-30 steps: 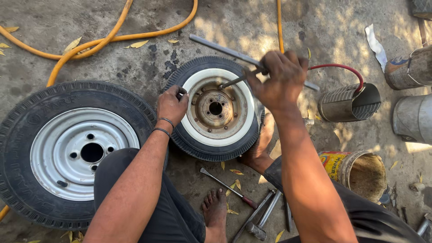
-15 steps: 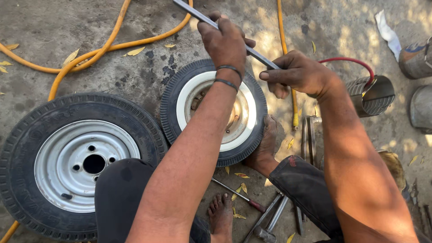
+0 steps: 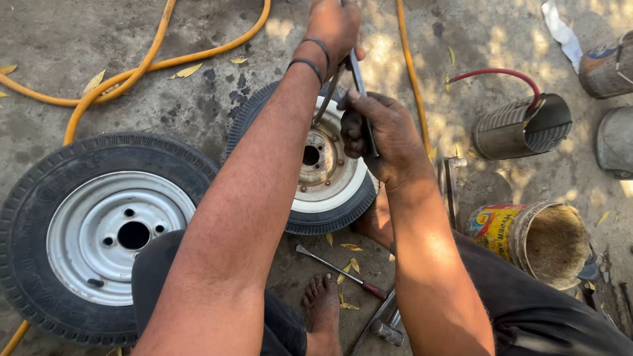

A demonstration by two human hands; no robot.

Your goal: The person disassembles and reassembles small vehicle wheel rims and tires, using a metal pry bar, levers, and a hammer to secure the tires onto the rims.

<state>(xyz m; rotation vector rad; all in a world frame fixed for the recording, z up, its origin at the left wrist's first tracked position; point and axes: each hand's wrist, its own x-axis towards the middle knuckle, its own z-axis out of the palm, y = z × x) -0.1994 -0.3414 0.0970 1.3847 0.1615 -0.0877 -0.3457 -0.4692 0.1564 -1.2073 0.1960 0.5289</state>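
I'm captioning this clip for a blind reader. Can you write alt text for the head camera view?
Both hands, left hand and right hand, grip a metal bar over a small white-rimmed wheel on concrete. A larger tyre lies beside it, with a yellow hose beyond.

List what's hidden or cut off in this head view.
- Metal bar: upper end beyond the top edge, lower end behind the right hand.
- Left hand: fingers cropped by the top edge.
- Small wheel: left side covered by the left forearm.
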